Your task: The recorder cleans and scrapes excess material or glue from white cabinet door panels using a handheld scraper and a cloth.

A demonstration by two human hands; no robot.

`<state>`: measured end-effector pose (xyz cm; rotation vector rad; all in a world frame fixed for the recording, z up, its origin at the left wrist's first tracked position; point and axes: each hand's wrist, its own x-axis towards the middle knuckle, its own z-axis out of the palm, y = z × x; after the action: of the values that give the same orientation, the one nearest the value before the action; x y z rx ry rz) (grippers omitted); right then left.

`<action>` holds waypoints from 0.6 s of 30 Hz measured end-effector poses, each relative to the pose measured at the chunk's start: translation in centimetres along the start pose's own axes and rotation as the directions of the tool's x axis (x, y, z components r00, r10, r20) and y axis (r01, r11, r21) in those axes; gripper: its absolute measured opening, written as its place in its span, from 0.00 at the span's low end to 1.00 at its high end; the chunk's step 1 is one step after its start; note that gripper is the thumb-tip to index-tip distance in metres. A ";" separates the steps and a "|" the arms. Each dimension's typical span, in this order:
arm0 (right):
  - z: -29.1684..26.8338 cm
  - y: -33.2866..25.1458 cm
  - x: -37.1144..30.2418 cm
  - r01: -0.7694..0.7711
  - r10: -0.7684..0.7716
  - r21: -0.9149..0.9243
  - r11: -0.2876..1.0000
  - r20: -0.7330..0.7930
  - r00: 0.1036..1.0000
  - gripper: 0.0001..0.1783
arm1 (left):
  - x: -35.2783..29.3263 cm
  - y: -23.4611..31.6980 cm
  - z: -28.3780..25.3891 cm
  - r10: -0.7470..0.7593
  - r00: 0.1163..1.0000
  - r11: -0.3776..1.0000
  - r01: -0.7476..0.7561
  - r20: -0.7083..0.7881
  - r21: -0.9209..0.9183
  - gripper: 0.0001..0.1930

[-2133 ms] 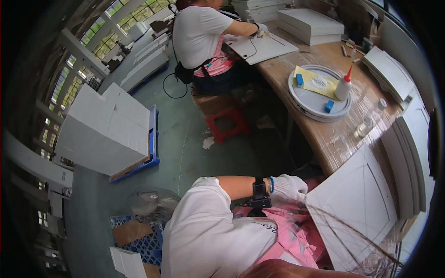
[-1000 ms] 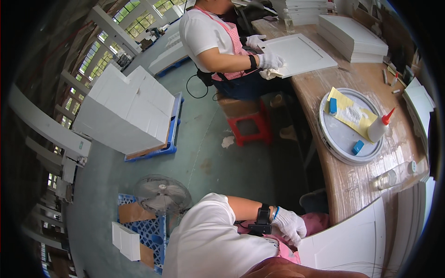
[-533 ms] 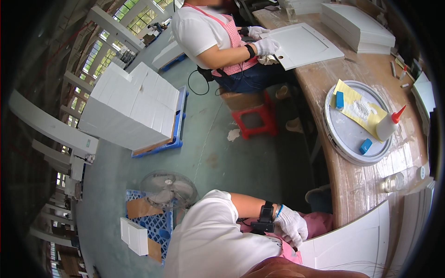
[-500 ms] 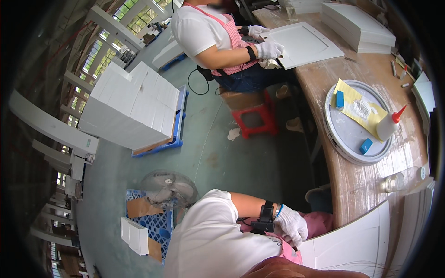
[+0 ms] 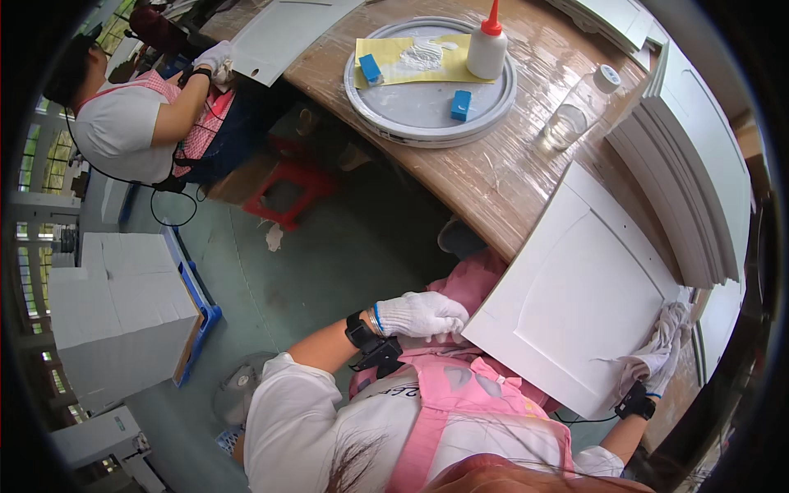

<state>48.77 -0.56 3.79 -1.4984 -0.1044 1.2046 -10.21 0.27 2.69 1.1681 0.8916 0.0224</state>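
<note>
A white panel (image 5: 575, 296) with a raised frame lies tilted in front of me, partly over the table edge. At its left corner my left hand (image 5: 423, 316), in a white knit glove, has its fingers curled closed against the edge. My right hand (image 5: 657, 380) is on the panel's right side, gripping a greyish-white cloth (image 5: 670, 335) that lies over the edge; the cloth hides most of its fingers. Both wrists carry black strapped devices.
On the wrapped table (image 5: 329, 70) stands a round grey lid (image 5: 394, 127) with yellow sandpaper, blue blocks and a red-tipped white bottle (image 5: 488, 53). A clear jar (image 5: 575, 111) and stacked panels (image 5: 682, 148) are on the right. Another gloved person (image 5: 131, 123) works at far left.
My view has swung to the right and down, so the whole panel shows. My right hand and the cloth have come into view. My left hand stays at the panel's edge.
</note>
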 end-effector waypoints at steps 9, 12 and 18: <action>1.2 1.5 0.0 0.180 -0.181 0.031 0.983 0.025 0.983 0.23 | 1.8 -3.4 2.2 0.182 0.969 0.879 -0.237 -0.169 -0.415 0.28; 1.6 1.6 -0.4 0.207 -0.206 -0.093 0.974 0.019 0.978 0.14 | 1.1 -2.5 3.1 0.145 0.964 0.801 -0.247 -0.223 -0.546 0.41; 0.1 1.4 -0.7 0.126 -0.125 -0.089 0.988 0.017 0.992 0.18 | 1.1 -1.6 3.6 0.112 0.968 0.764 -0.229 -0.226 -0.603 0.51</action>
<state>47.69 -1.41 3.14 -1.5401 -0.2599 1.1197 -7.92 -2.72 1.08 0.6115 0.8352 0.5496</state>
